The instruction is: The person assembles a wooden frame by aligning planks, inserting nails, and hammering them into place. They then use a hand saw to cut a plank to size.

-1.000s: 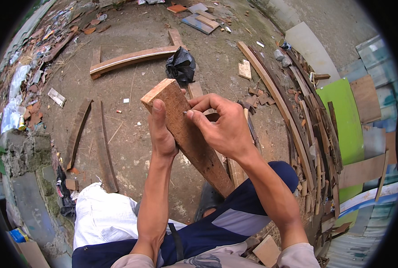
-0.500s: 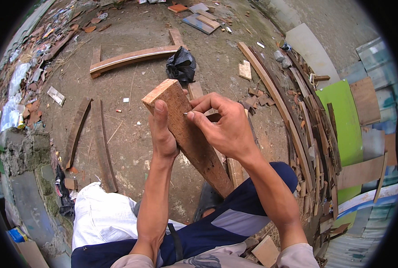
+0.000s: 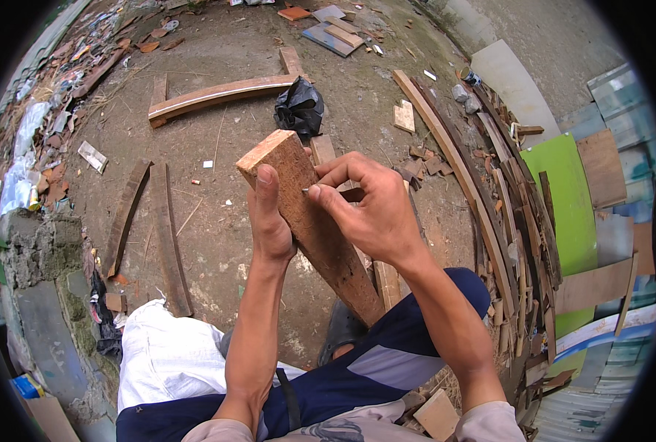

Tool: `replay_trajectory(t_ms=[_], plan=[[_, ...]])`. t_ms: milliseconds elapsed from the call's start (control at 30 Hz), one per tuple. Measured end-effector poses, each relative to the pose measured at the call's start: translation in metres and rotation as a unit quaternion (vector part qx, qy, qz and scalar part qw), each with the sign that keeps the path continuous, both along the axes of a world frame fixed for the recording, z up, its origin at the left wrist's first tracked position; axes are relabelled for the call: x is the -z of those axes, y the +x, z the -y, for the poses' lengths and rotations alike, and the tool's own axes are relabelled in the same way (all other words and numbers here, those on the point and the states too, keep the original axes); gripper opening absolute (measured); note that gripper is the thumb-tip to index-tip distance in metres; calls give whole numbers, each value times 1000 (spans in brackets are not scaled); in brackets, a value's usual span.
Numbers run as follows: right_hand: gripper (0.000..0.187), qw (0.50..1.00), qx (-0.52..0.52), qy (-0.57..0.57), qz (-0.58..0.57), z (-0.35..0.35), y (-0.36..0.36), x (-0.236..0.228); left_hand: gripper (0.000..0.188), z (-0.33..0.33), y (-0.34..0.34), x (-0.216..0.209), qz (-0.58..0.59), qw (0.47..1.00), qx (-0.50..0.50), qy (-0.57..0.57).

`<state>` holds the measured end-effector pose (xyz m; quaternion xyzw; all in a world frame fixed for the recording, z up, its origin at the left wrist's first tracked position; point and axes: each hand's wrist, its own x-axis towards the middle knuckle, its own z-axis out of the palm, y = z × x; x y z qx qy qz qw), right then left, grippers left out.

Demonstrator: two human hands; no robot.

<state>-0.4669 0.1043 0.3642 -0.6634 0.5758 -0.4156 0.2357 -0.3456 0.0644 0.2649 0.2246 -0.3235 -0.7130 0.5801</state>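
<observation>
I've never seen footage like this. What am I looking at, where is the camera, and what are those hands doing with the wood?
There is no machine here: a person wears a wide-angle camera on the head, looking down, so straight edges bend near the rim and the forearms come in from below. The left hand grips a wooden plank, held tilted with one end up. The right hand pinches something small and thin against the plank's face; it is too small to tell what. Below is bare dirt ground with curved wood strips, a black plastic bag and scraps. On the right lies a pile of boards with a green panel.
</observation>
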Motion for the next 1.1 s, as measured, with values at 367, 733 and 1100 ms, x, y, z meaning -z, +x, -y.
replay_trajectory(t_ms=[367,733,1100], plan=[[16,997,19,65,25,6,-6,-1,86,-3,2,-6,9,1000,-14,7],[13,990,54,122,43,9,-9,6,85,-4,5,-6,9,1000,-1,-2],[18,994,35,69,77,3,-6,13,87,7,4,11,15,1000,-8,-9]])
